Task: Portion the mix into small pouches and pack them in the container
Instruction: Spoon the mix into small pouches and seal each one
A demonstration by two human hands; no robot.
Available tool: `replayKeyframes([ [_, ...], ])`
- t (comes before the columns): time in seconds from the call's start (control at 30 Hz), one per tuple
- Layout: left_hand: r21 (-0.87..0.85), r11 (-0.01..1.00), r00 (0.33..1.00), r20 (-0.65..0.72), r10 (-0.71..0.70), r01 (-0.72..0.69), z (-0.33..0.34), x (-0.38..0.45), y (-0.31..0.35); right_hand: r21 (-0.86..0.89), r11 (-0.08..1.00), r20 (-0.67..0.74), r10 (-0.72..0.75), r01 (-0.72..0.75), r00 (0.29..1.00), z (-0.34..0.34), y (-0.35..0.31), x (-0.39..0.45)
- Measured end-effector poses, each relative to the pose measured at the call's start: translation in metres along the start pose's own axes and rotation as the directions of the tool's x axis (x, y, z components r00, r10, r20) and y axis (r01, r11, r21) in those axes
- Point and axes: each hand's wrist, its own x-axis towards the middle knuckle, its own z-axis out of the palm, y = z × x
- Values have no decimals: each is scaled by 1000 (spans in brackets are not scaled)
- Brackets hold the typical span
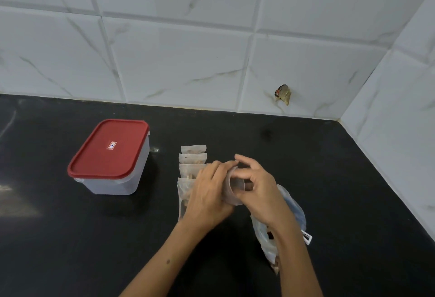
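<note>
Both of your hands meet over the black stone countertop (235, 132), just right of centre. Your left hand (207, 193) curls round the left side of a small clear plastic pouch (231, 189), and your right hand (256, 188) pinches the same pouch from the right, its thumb and fingers bent over the open mouth. The pouch is held open between them, just above the counter; what it holds is too blurred to tell.

Under and behind your left hand lies a column of filled small clear pouches (193, 157), overlapping one another like shingles and running away from you toward the wall. Brownish contents show through them. Four can be counted; the nearest one is partly hidden by your hand.

Beneath your right wrist lies a large crumpled clear plastic bag (292, 212) with dark and brown pieces of mix inside, and a white slider clip (307, 238) sticks out at its right edge.

Well to the left of the pouches stands a rectangular translucent plastic container (117, 179), apart from everything else. Its red lid (108, 148) is on, with a small label in the middle.

A white marble-patterned tiled wall (188, 49) rises behind the counter, and a small brown scrap (283, 94) clings to it at the right.
</note>
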Motion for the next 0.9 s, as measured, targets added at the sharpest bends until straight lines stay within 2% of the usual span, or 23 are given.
replayKeyframes([
  [0.1,-22,1000,1000,23,-11,11,0,-1,1,25,998,38,57,-58,998,-1,-3,-2],
  [0.23,-82,997,1000,-7,-8,7,6,-4,6,-126,988,35,93,-88,995,-7,-13,-9],
  [0.33,-131,989,996,-50,-71,64,13,-6,13,-147,985,101,102,-86,990,-12,-18,-15],
  [0.4,-179,978,993,-42,-113,104,18,-7,18,-82,991,126,111,-101,986,-19,-18,-22],
  [0.43,-203,972,991,-35,-127,118,20,-7,20,4,992,97,124,-125,988,-26,-18,-26],
  [0.5,-237,961,988,-22,-150,141,23,-8,25,146,973,-73,191,-179,979,-44,-11,-34],
  [0.53,-254,953,985,-10,-171,163,25,-10,27,126,965,-179,249,-229,952,-53,-4,-38],
  [0.6,-287,934,976,11,-220,213,27,-13,31,-63,902,-322,388,-428,864,-68,15,-44],
  [0.67,-299,919,965,37,-260,259,31,-18,35,-209,717,-347,582,-665,736,-73,32,-54],
  [0.73,-311,894,946,76,-315,323,33,-23,38,-189,583,-292,734,-790,613,-70,44,-60],
  [0.8,-326,859,919,129,-373,395,36,-26,40,-118,551,-244,790,-826,562,-66,54,-62],
  [0.9,-309,842,896,165,-411,443,42,-31,39,-154,544,-246,787,-825,565,-63,64,-58],
])
